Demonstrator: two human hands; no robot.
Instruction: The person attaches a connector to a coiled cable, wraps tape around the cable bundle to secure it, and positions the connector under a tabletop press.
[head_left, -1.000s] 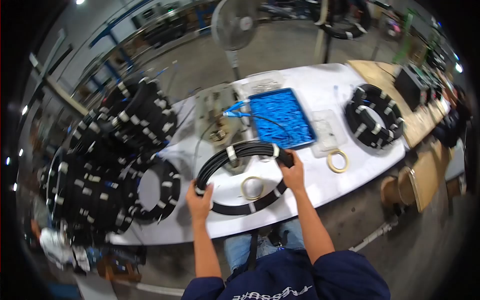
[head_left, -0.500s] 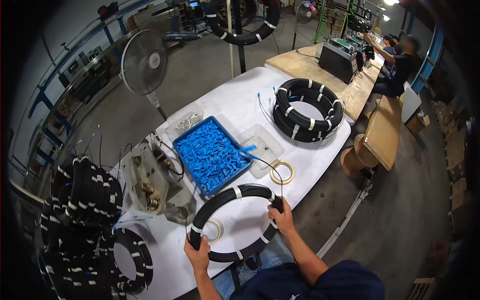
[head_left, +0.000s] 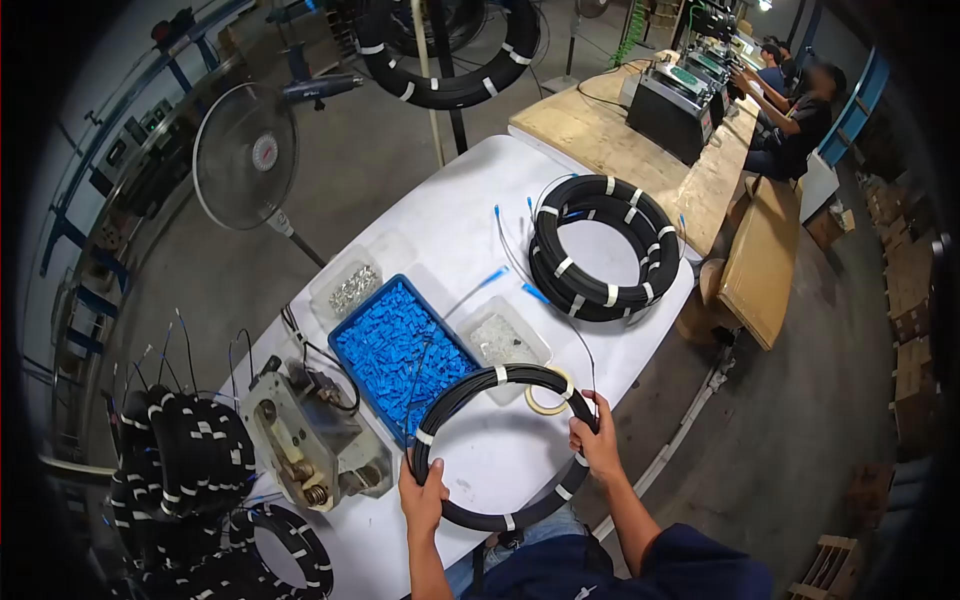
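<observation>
Between both hands hangs a black cable coil (head_left: 508, 521) bound with white tape bands, held above the front edge of the white table. My left hand (head_left: 424, 497) is closed round its left side. Round the right side are the fingers of my right hand (head_left: 598, 437). Thin cable ends with blue connectors (head_left: 535, 292) rise from the coil over the table. Behind the coil stand a blue tray (head_left: 400, 350) of small blue parts and a clear container (head_left: 505, 340). A tape roll (head_left: 546, 400) shows partly behind the coil's upper right.
Stacked black coils (head_left: 605, 245) lie at the table's right end, more coils (head_left: 190, 450) at the left. A metal device (head_left: 310, 440) stands left of the tray. Beyond are a fan (head_left: 245, 155), a wooden bench (head_left: 600, 120) with machines, and people seated at the back right.
The view has swung to the right, bringing the coil stack and wooden bench nearer the middle. Both hands still hold the coil, now farther right relative to the tray.
</observation>
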